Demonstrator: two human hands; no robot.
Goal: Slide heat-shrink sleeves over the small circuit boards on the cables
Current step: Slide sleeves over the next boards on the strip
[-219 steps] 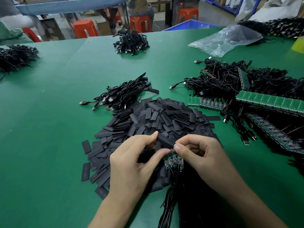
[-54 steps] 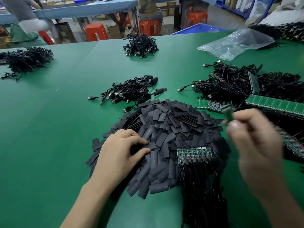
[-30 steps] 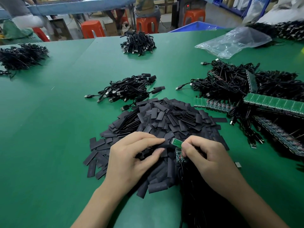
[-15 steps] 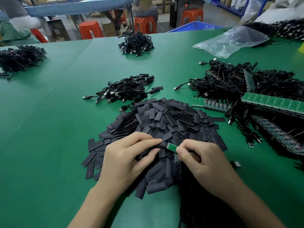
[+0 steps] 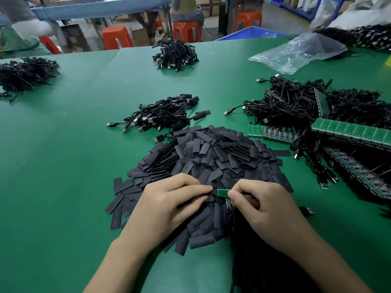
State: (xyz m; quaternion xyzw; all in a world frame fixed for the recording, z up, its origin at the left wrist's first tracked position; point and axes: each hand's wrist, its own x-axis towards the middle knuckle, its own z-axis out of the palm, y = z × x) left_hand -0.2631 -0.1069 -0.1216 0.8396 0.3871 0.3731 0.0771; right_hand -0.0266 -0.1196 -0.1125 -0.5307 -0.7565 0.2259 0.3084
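I see my left hand (image 5: 169,205) with its fingers curled, thumb and forefinger pinching a black heat-shrink sleeve (image 5: 213,192). My right hand (image 5: 261,208) pinches the small circuit board (image 5: 222,192). The board's green end shows between the two sets of fingertips, meeting the sleeve's open end. Both hands rest over the sleeve pile (image 5: 211,157) on the green worktop (image 5: 63,187). Black cables (image 5: 264,267) lie under the right wrist.

Sleeve (image 5: 214,192) mostly hidden under left hand (image 5: 169,206); circuit board (image 5: 222,192) half covered by right hand (image 5: 261,210); cables (image 5: 264,271) cut by bottom edge.
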